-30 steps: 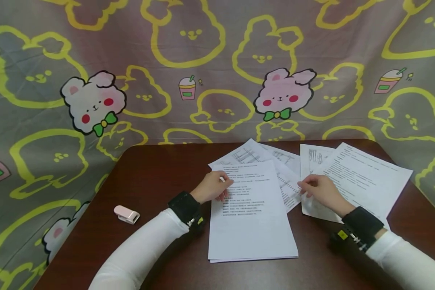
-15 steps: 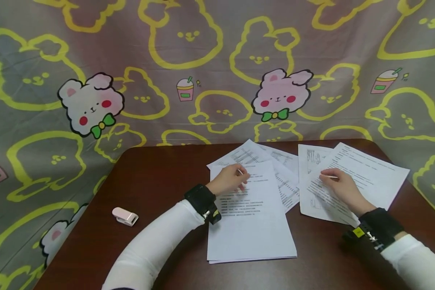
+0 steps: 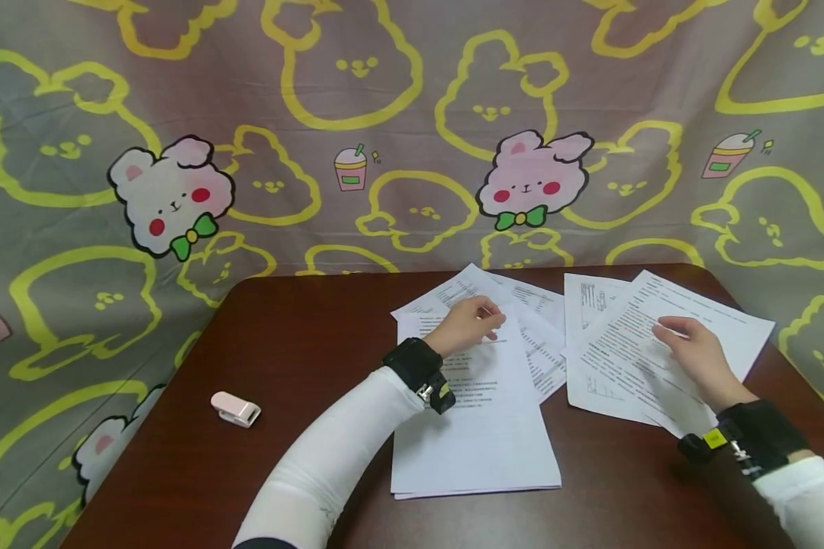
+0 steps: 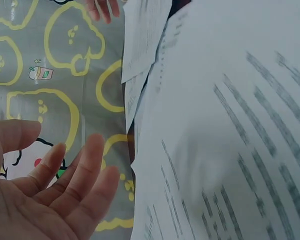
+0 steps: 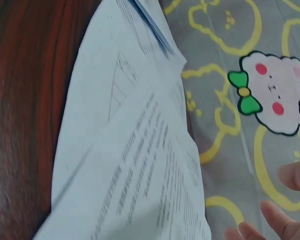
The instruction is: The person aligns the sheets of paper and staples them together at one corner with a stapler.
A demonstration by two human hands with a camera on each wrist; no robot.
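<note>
My left hand [image 3: 468, 323] hovers over the upper part of a neat stack of printed paper [image 3: 477, 450] in the middle of the table. Its fingers are loosely bent with nothing between them; in the left wrist view the fingers [image 4: 90, 175] are spread and relaxed. On the right, my right hand [image 3: 702, 358] is above a printed sheet [image 3: 687, 305] that overlaps another sheet [image 3: 590, 396]. It holds nothing, and the right wrist view catches only its fingertips [image 5: 277, 220] at the corner. Behind the stack lie more fanned sheets [image 3: 545, 358], partly covered by it.
A small pink and silver stapler-like object [image 3: 236, 409] lies on the left side of the dark wooden table [image 3: 302, 335]. A patterned curtain [image 3: 412, 152] hangs behind the table's far edge.
Both hands have moved to the right: the left from the stack's left edge to over its upper part, the right from the right-hand papers' left edge to over them. The papers stay put.
</note>
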